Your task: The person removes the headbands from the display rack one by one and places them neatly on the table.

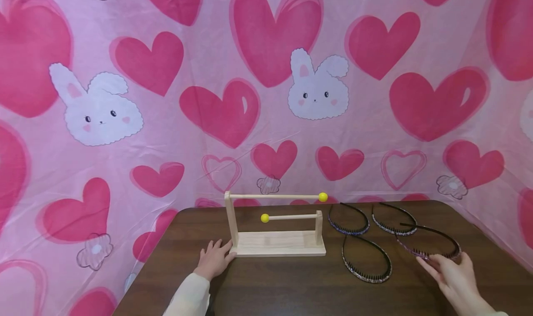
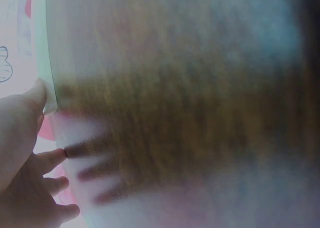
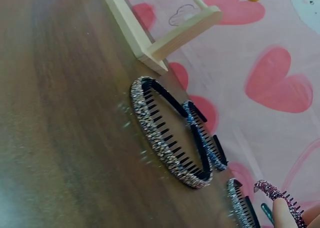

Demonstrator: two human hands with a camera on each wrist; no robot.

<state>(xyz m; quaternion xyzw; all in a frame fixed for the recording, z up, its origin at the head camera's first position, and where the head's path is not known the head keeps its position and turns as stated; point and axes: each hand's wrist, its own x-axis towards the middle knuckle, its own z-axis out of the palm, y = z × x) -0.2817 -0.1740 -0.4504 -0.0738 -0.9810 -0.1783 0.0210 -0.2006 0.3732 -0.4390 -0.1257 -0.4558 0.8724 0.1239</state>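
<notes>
A pale wooden stand [image 1: 276, 250] with two horizontal rods, each tipped by a yellow ball [image 1: 323, 197], is on the brown table. My left hand [image 1: 214, 259] rests at its left end, thumb touching the base and fingers spread on the tabletop. At the right, my right hand [image 1: 454, 276] pinches a headband [image 1: 451, 242] with purple-pink glitter and black teeth. In the right wrist view, that headband [image 3: 272, 190] shows at the lower right corner, partly cut off with the fingers.
Left of the right hand lie a silver glittery headband [image 1: 370, 279], a blue one [image 1: 354, 232] and another silver one [image 1: 395, 229]. A pink cloth [image 1: 233, 168] with hearts and rabbits hangs behind the table [image 1: 291, 288].
</notes>
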